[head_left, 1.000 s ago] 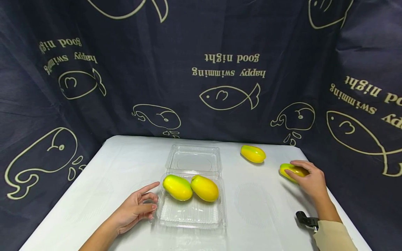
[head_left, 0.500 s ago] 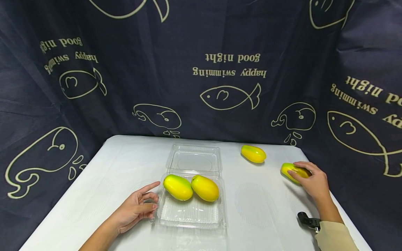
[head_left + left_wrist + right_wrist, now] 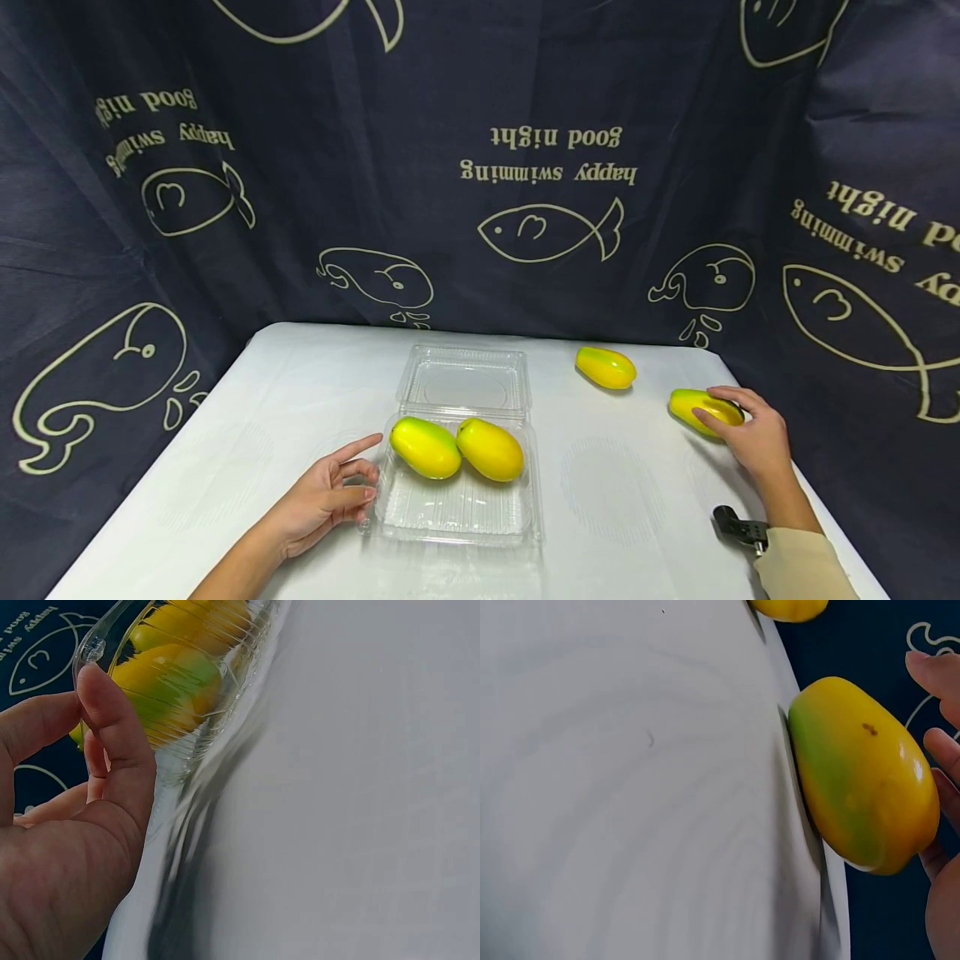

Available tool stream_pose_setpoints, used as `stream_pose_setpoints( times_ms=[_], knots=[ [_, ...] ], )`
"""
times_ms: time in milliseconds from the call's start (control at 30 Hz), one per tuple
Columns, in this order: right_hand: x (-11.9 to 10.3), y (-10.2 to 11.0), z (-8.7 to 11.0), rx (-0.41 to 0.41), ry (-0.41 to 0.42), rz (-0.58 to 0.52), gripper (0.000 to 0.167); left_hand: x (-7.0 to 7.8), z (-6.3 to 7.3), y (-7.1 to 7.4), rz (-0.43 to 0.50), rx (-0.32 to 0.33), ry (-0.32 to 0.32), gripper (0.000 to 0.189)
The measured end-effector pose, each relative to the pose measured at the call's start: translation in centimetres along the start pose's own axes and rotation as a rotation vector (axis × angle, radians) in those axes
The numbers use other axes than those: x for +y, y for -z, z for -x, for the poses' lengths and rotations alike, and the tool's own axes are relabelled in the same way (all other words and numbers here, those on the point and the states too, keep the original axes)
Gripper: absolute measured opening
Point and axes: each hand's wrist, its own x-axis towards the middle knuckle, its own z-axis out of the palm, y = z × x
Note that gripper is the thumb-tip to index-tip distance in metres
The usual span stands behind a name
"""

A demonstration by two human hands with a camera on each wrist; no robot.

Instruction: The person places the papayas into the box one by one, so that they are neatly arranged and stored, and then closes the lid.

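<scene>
Right hand (image 3: 757, 433) is at the right-hand fruit (image 3: 697, 412), fingers loosely curved and partly spread; no firm grip visible. That fruit is on the surface (image 3: 315, 383), right side, near the back fruit (image 3: 606, 369). Left hand (image 3: 322, 504) is half-spread at the left rim of the clear container (image 3: 450, 510); can't tell if it pinches. Container is open, left fruit (image 3: 425, 450) and second fruit (image 3: 490, 451) touching inside. Risks, my read: smooth round skin plus loose hold = slip or roll; light plastic could skid or tip if bumped.
</scene>
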Motion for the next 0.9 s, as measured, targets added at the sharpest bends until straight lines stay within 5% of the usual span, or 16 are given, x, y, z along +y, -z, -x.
stream_pose_setpoints(
  times_ms=[900],
  knots=[
    [1.0,0.5,-0.3,-0.178,-0.303,-0.074,0.079,0.0,0.0,0.1,-0.007,0.005,0.006,0.086]
  ],
)
